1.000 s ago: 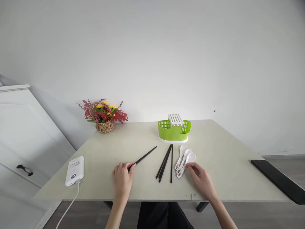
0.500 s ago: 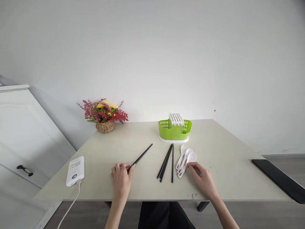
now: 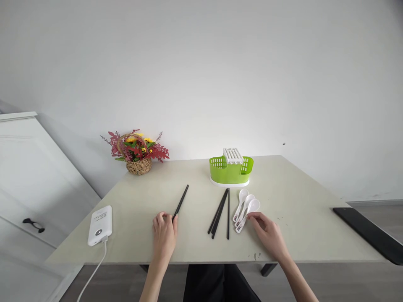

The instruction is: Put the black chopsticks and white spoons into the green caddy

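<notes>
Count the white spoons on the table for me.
3. The white spoons lie side by side right of the black chopsticks, bowls toward the green holder; the right hand touches the rightmost one.

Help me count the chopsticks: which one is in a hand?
The lone chopstick left of the bunch, its near end pinched by the left hand. The other chopsticks lie untouched together beside the spoons.

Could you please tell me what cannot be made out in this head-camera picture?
- Slim black chopstick: its near end is hidden under the left hand.
- Three white plastic spoons: the handle markings are too small to read; the right hand covers one handle end.
- Green slotted cutlery holder: its inside is hidden by its own wall.
</notes>
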`<move>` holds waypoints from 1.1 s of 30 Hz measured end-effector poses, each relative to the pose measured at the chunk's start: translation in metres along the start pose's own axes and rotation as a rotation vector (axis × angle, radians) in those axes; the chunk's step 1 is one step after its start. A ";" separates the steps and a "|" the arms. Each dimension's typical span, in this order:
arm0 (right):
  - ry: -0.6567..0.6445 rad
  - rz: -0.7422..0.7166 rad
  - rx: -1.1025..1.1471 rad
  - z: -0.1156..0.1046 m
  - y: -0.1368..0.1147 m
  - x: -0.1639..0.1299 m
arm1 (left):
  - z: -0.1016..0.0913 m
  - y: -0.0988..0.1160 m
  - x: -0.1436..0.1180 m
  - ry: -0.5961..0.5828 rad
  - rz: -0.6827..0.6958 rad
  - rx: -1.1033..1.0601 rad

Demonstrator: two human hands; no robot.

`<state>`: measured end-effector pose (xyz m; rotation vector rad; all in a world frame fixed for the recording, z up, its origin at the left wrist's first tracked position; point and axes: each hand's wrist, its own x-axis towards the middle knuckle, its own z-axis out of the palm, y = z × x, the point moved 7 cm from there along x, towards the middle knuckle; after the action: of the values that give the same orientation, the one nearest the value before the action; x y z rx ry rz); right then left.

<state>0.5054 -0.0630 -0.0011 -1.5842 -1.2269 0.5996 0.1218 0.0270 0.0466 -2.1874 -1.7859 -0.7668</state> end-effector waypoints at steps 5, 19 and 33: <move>-0.007 0.011 -0.006 0.000 -0.003 -0.001 | 0.003 -0.004 -0.002 -0.036 0.003 -0.168; 0.002 -0.049 0.205 0.002 -0.067 -0.013 | -0.021 0.025 -0.011 -0.252 -0.124 -0.876; -0.385 0.219 0.649 0.066 -0.132 -0.040 | -0.043 0.088 -0.053 -0.609 0.075 -1.206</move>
<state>0.3809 -0.0756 0.0867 -1.0771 -0.9821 1.3410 0.1880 -0.0589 0.0688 -3.5201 -1.5928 -1.5749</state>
